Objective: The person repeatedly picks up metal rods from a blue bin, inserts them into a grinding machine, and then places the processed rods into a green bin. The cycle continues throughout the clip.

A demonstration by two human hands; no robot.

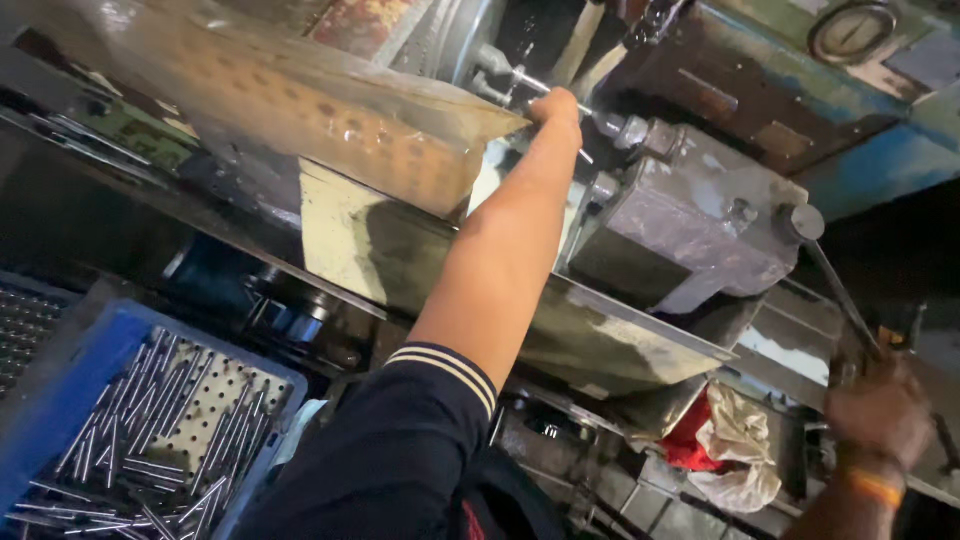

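- Lower left of the frame: a blue perforated crate [70, 390] holds a loose heap of slim steel pins [160, 430], well apart from both hands.
- Lower right: the right hand [880, 410], blurred, is closed around the end of a long lever handle [835, 285] that slopes up and left to a grey machine block [690, 225].
- Lower centre right: a red and white rag [725, 445] lies bunched under the machine.
- Centre: the left arm in a dark sleeve [400, 450] stretches up and away past an oily sheet-metal guard [330, 120].
- Upper centre: the left hand [558, 105] grips a thin steel rod [540, 85] at the chuck; the rod's long axis runs left to right, toward the block, and the left hand is much the nearer to it.
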